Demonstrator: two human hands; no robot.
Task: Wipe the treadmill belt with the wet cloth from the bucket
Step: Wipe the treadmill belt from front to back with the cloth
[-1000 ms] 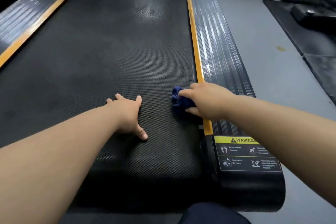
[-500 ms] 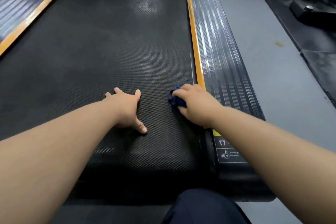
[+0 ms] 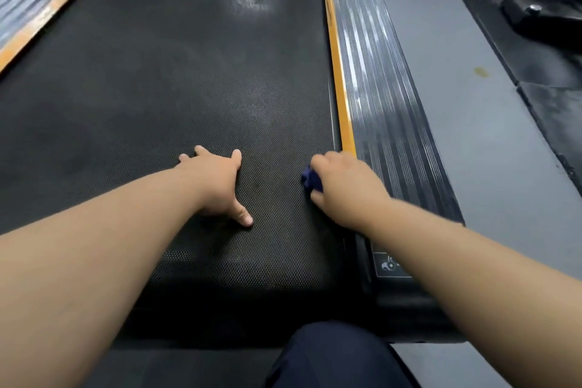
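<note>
The blue cloth (image 3: pixel 310 180) is bunched on the treadmill belt (image 3: pixel 163 79) at its right edge, just beside the yellow strip (image 3: pixel 338 72) — the fingers of the right hand (image 3: pixel 341 187) are curled around it. The left hand (image 3: pixel 217 186) is pressed flat on the belt nearby — fingers spread, thumb out.

Gym floor, treadmill belt (image 3: pixel 163 79) with orange-edged side rails (image 3: pixel 387 98), rubber mats (image 3: pixel 541 53), grey flooring (image 3: pixel 466 110)
</note>
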